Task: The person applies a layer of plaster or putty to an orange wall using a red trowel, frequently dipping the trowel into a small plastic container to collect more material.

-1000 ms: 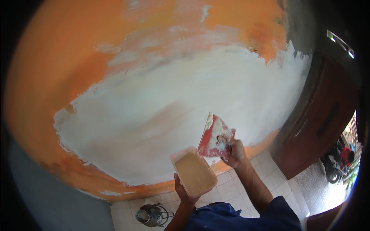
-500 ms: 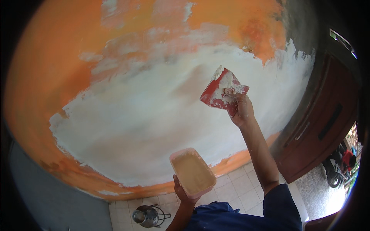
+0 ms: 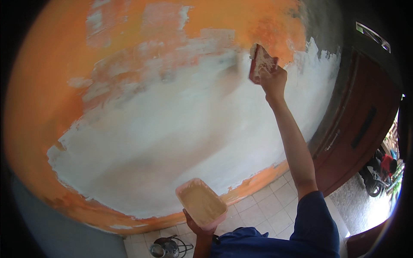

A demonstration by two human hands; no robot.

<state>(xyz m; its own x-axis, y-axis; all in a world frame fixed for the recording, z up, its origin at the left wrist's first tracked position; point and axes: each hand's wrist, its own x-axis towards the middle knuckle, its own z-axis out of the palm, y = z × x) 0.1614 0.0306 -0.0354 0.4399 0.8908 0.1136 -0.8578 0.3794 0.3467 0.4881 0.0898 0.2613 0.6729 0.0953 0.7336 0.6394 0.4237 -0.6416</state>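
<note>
My right hand [image 3: 274, 83] is raised at arm's length, its fingers closed around a dark red putty spreader [image 3: 261, 64] smeared with pale filler. The spreader is up at the wall, by the upper border where white filler meets orange paint; whether its edge presses on the wall I cannot tell. Low in the middle, my left hand [image 3: 198, 225] grips a pink rectangular tub [image 3: 220, 217] from beneath and the side. Beige putty [image 3: 201, 202] lies inside the tub. White filler [image 3: 172, 142] covers a broad patch of the orange wall [image 3: 38, 129].
A metal pot-like vessel with a dark wire stand [image 3: 165, 248] sits on the tiled floor [image 3: 271, 206] at lower left. To the right are a dark red door [image 3: 357, 124] and a motorbike [image 3: 373, 176] outside. A grey wall [image 3: 56, 228] borders the left.
My right hand has lifted the spreader upward to the filler's upper border and turned it more upright. In the picture, the tub has shifted slightly down and left as the view moved.
</note>
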